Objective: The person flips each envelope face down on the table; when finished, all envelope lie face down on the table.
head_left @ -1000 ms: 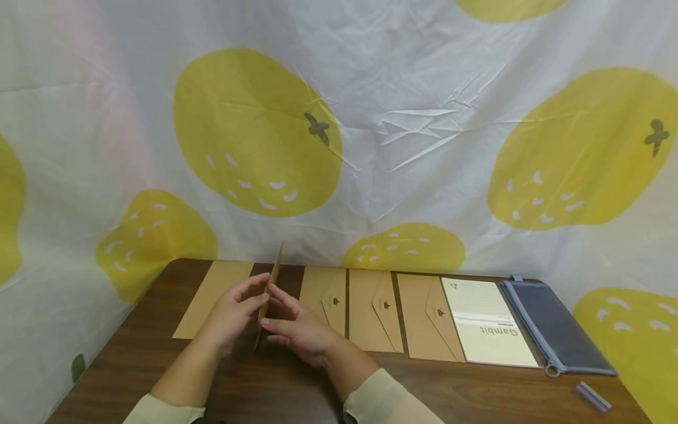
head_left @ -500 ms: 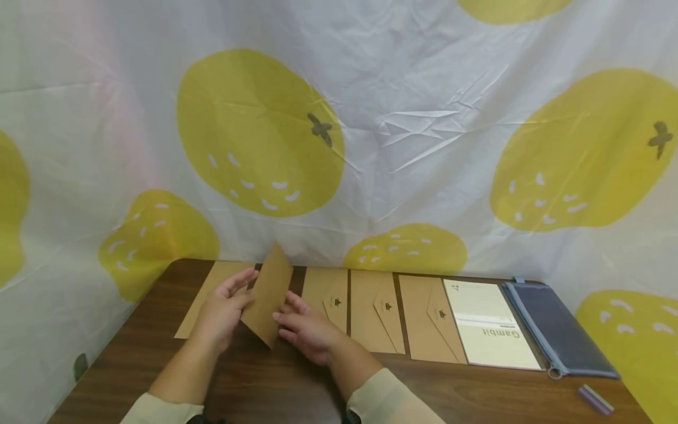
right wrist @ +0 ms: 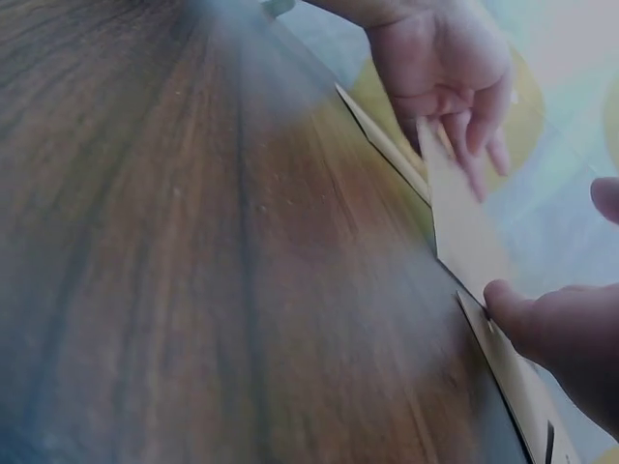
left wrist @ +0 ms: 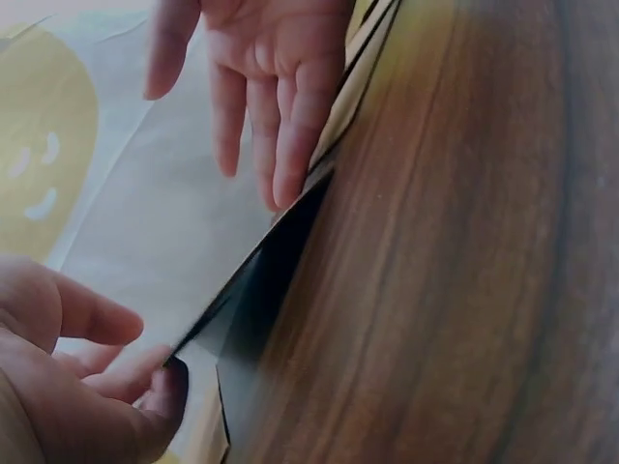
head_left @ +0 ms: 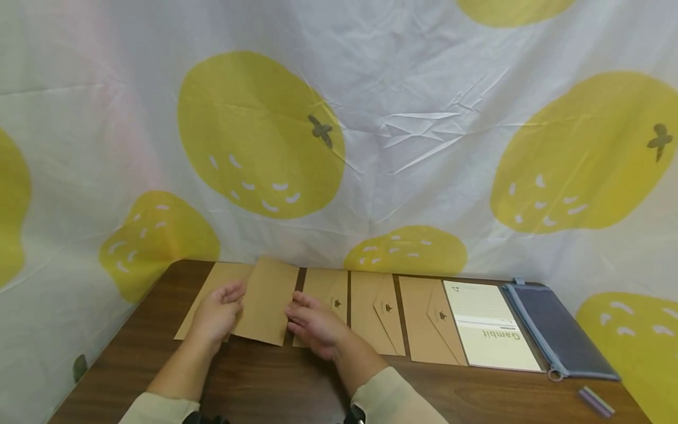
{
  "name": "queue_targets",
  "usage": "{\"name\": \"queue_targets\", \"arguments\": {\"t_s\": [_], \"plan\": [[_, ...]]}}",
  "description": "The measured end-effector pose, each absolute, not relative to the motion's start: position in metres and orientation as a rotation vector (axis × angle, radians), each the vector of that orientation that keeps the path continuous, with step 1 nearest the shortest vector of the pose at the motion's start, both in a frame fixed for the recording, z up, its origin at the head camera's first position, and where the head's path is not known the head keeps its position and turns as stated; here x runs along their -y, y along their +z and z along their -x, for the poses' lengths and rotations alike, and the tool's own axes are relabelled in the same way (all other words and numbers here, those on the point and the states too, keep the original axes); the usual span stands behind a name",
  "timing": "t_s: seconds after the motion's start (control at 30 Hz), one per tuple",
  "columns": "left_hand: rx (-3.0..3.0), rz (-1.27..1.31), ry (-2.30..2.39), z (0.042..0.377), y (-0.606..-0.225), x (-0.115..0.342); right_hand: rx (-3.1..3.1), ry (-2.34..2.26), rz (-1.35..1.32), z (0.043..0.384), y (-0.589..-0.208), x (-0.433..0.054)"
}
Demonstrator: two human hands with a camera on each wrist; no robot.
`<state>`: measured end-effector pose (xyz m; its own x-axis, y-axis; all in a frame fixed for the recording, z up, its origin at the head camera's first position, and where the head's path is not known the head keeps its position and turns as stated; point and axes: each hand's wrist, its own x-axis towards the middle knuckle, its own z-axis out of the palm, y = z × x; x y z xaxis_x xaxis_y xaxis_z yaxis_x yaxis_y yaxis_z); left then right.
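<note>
A plain brown envelope [head_left: 269, 297] leans tilted over the table, its blank face towards me. My left hand [head_left: 216, 313] pinches its left edge between thumb and fingers, as the left wrist view shows with the envelope seen edge-on. Beside the right edge is my right hand [head_left: 318, 324], fingers extended and curling round nothing; its thumb [right wrist: 517, 314] shows close to that edge in the right wrist view. Partly behind the left hand lies another brown envelope [head_left: 225, 272]. To the right, a brown envelope with a crown print [head_left: 320, 284] lies flat, partly covered by the right hand.
Two more crown-printed envelopes [head_left: 371, 294] continue the row on the dark wooden table [head_left: 265, 388]. Right of them lie a white notepad marked Gambit [head_left: 492, 347], a blue zip pouch [head_left: 561, 330] and a small purple-grey stick [head_left: 597, 401]. A fruit-patterned curtain [head_left: 402, 176] hangs behind.
The envelope was upright and edge-on; it has turned its blank face towards me and tipped down towards the table. The right hand has let go of its right edge and moved slightly right.
</note>
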<state>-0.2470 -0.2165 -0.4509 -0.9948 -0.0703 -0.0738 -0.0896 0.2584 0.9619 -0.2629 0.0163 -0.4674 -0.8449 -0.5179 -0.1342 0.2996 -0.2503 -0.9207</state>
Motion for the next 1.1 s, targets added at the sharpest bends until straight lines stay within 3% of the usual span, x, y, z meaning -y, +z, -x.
{"name": "queue_targets", "arguments": {"t_s": [0.6, 1.1], "plan": [[-2.566, 0.068, 1.639, 0.245, -0.454, 0.210, -1.508, -2.131, 0.257, 0.267, -0.463, -0.022], [-2.412, 0.047, 2.011, 0.255, -0.452, 0.188, -1.673, -2.197, 0.320, 0.276, -0.452, -0.037]]}}
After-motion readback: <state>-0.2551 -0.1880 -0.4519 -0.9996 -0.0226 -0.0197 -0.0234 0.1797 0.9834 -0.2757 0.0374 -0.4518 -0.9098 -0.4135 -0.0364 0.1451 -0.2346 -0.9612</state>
